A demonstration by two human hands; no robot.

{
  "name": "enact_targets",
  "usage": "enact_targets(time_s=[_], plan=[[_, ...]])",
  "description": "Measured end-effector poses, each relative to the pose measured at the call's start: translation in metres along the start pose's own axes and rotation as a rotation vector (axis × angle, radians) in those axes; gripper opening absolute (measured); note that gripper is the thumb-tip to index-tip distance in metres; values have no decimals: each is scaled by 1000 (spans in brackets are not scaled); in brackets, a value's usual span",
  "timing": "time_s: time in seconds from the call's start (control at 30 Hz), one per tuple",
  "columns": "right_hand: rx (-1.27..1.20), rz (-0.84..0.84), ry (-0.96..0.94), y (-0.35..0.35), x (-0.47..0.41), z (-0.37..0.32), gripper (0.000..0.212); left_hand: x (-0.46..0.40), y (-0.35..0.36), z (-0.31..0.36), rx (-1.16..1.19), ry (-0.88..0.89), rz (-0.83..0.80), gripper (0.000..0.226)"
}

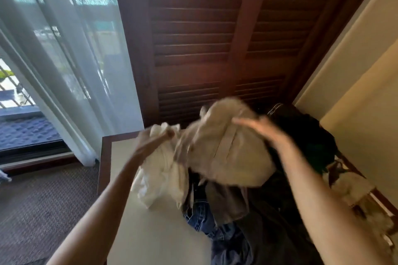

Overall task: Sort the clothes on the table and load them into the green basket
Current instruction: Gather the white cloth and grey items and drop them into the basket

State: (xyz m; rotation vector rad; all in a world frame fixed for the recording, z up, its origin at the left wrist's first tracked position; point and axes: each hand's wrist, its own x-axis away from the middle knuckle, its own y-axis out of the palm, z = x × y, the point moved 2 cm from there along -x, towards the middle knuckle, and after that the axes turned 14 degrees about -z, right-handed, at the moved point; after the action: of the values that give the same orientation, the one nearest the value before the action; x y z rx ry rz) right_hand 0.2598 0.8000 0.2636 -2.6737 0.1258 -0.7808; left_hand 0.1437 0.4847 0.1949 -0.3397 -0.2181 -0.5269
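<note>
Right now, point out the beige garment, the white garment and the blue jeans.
beige garment (224, 153), head view, middle of its lifted bulk.
white garment (163, 170), head view, hanging folds.
blue jeans (200, 217), head view, denim on the table.

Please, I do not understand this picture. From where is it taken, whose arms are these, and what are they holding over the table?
The picture comes from a camera worn on a person's head, looking forward and down, so the two arms are that person's own. There is no machine. The left hand grips a white garment. The right hand lies with straight fingers on a beige garment, lifted above the pile. The picture is blurred, so the grip is hard to judge. On the cream table lie more clothes: blue jeans and dark garments. Behind are a dark wooden louvred door and a white curtain.
</note>
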Motion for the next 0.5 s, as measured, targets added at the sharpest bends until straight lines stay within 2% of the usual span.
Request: enact_targets(time_s=[0.07,0.13,0.23,0.33,0.4,0.5], plan=[[387,-70,64,31,-32,50,112,-4,21,-49,-69,-94,-85,79],[648,-85,101,65,-47,79,132,-6,37,-87,-228,-189,-155,110],[703,-1,6,56,-63,74,141,-19,33,-116,-248,-280,-152,153],[623,-75,19,40,-87,68,160,-36,25,-112,-319,-329,-187,178],[577,-162,104,43,-100,75,170,-50,25,-105,-515,-357,-327,174],[501,-199,177,54,-118,88,172,-67,44,-113,-650,-349,-435,139]])
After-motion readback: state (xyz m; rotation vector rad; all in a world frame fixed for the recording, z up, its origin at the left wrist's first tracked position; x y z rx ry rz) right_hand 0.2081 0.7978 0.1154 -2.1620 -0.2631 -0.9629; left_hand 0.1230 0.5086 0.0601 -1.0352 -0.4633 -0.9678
